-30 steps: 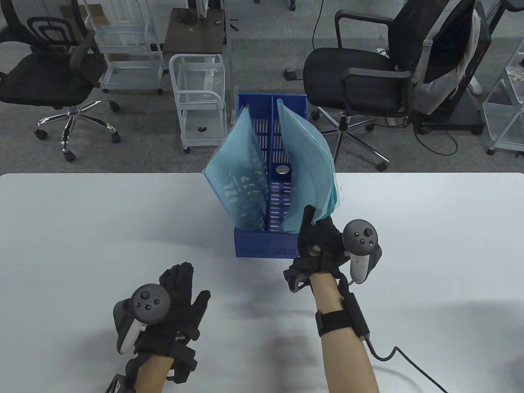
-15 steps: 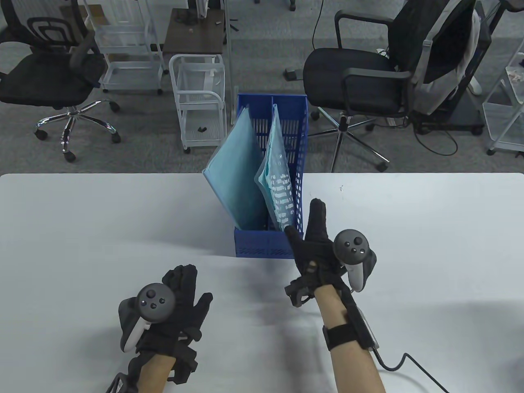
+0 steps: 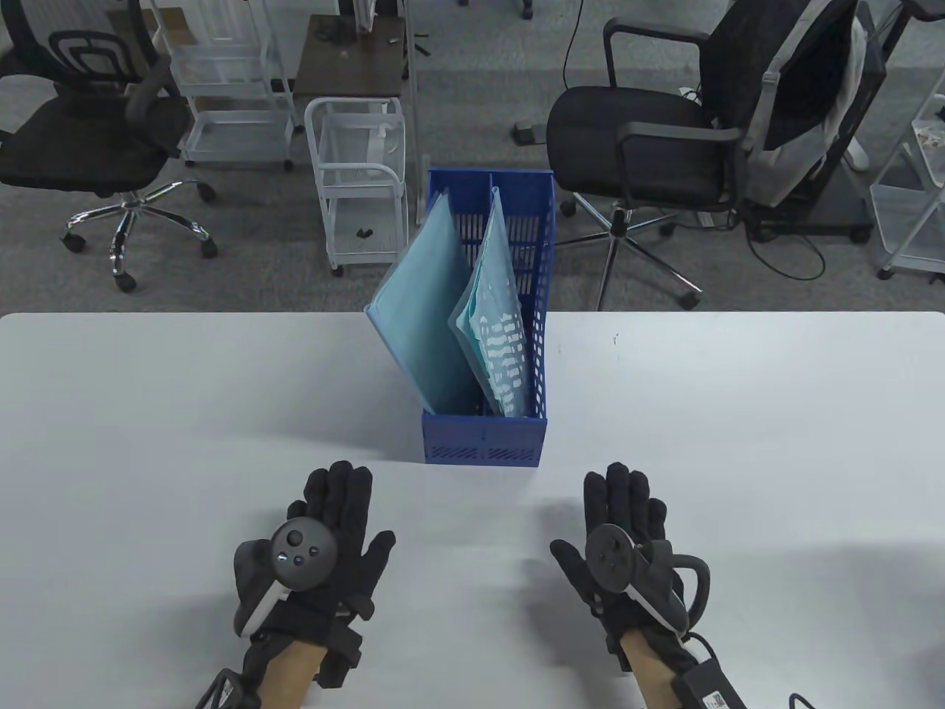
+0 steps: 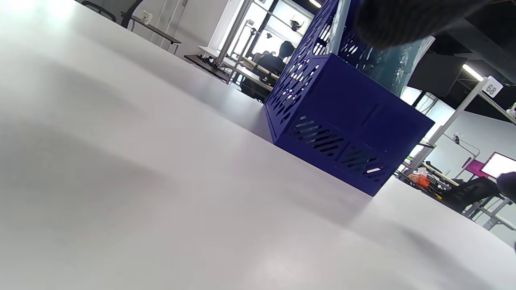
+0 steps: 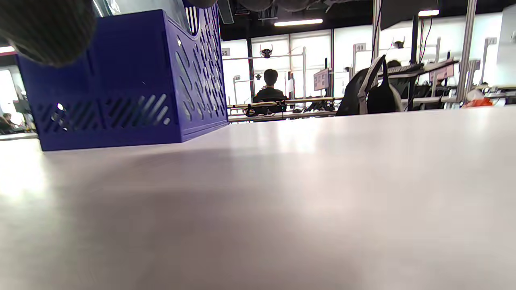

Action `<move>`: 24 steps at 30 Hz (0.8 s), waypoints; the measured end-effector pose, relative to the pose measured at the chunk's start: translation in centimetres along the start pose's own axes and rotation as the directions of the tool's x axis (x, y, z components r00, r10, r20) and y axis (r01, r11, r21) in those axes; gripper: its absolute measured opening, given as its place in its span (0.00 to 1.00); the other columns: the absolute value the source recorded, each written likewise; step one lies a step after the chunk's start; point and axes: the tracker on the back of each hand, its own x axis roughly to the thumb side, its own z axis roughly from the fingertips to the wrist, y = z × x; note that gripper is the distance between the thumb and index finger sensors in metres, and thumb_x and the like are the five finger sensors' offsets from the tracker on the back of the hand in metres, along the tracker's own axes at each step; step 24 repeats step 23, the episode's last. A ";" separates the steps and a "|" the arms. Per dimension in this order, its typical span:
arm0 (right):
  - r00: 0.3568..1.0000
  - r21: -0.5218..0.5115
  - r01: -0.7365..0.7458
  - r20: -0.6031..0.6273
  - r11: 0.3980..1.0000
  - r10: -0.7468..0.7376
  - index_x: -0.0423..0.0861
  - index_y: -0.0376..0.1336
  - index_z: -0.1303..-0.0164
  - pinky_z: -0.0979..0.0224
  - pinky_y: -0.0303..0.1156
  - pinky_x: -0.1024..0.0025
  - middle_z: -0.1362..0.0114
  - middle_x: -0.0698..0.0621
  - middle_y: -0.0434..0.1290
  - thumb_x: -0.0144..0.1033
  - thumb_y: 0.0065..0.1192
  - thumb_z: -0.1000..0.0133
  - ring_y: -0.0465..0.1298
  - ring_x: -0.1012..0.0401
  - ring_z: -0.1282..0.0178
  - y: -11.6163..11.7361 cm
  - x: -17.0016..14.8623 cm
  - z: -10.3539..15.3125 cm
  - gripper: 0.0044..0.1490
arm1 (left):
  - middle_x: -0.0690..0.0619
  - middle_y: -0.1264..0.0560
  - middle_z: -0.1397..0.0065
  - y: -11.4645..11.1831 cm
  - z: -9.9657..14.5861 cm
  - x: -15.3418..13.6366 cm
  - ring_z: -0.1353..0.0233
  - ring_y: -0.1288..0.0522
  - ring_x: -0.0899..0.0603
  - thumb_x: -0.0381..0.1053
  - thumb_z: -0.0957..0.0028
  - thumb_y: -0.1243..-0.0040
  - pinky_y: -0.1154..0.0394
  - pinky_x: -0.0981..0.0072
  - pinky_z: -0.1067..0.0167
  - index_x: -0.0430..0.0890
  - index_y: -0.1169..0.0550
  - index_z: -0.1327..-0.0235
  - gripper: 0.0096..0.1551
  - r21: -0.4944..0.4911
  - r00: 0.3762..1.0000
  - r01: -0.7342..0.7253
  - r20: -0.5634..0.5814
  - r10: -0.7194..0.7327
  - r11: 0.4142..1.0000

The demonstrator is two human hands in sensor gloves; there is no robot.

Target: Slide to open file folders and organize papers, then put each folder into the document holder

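From the left wrist view, a dark blurred fingertip (image 4: pixel 403 20) covers the top of the blue document holder (image 4: pixel 342 121), and its upper part runs off the frame. The right wrist view cuts the holder (image 5: pixel 121 80) off likewise. Looking down, both forearms leave the bottom edge, and the folders' (image 3: pixel 428 325) lower ends sink unseen inside the holder (image 3: pixel 483 443).

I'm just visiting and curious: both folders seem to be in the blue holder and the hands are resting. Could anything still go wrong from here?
Possibly two things. Both folders lean left rather than standing upright: the left folder sticks out past the blue holder wall, so a nudge might tip it out. The right folder looks bowed, so its papers may slump. The left hand and right hand lie flat, holding nothing.
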 end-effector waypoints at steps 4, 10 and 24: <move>1.000 0.010 0.001 0.007 1.000 -0.001 0.57 0.36 0.22 0.18 0.43 0.48 0.12 0.51 0.36 0.74 0.56 0.56 0.41 0.49 0.13 0.0 -0.2 0.0 0.61 | 0.70 0.56 0.11 -0.1 0.2 0.6 0.10 0.59 0.52 0.68 0.50 0.42 0.58 0.47 0.17 0.72 0.52 0.20 0.48 0.018 0.999 0.043 0.014 -0.043 0.999; 1.000 0.007 0.026 0.017 1.000 -0.026 0.57 0.36 0.22 0.18 0.43 0.48 0.12 0.51 0.37 0.74 0.56 0.56 0.41 0.48 0.13 -0.4 -0.1 0.2 0.61 | 0.71 0.56 0.11 0.2 0.4 0.7 0.10 0.60 0.53 0.68 0.50 0.42 0.60 0.49 0.17 0.72 0.51 0.20 0.48 0.048 0.997 0.077 0.011 -0.078 0.996; 0.999 0.060 0.039 0.025 0.997 -0.040 0.56 0.36 0.22 0.18 0.43 0.47 0.12 0.49 0.37 0.74 0.56 0.55 0.41 0.47 0.13 0.0 0.1 0.4 0.61 | 0.70 0.55 0.11 0.2 0.6 0.7 0.10 0.60 0.53 0.68 0.50 0.43 0.60 0.48 0.18 0.71 0.51 0.20 0.47 0.047 0.996 0.085 0.001 -0.086 0.995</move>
